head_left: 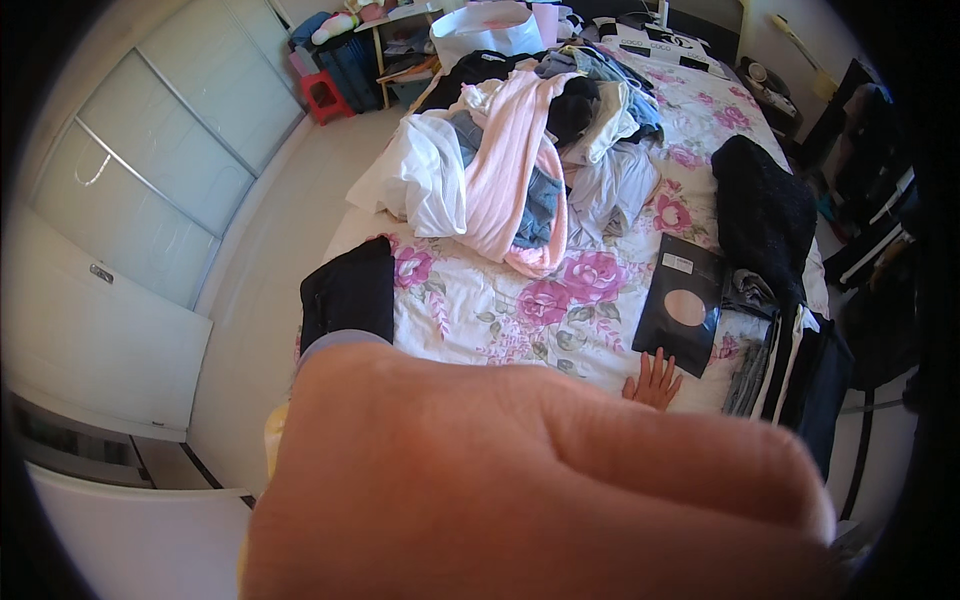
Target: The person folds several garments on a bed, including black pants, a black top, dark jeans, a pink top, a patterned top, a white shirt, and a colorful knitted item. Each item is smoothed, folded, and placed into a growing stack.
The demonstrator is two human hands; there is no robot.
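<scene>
My left hand (500, 470) is raised very close, filling the lower middle of the head view. Its back and a bent digit show, but the other fingers are hidden, so any grip cannot be made out. Beyond it, my right hand (653, 382) lies on the bed with fingers spread. Its fingertips reach the near edge of a flat black package (655, 317) with a round beige window and a white label. Beside the package are a small folded grey garment (748, 292) and a row of folded dark and white clothes (800, 370).
A heap of clothes, with a pink garment (505, 160) and a white one (415, 175), covers the middle of the flowered bed sheet (480, 315). Black clothing lies at the left edge (350, 290) and right (762, 205). A red stool (325, 97) stands by the wardrobe (150, 150).
</scene>
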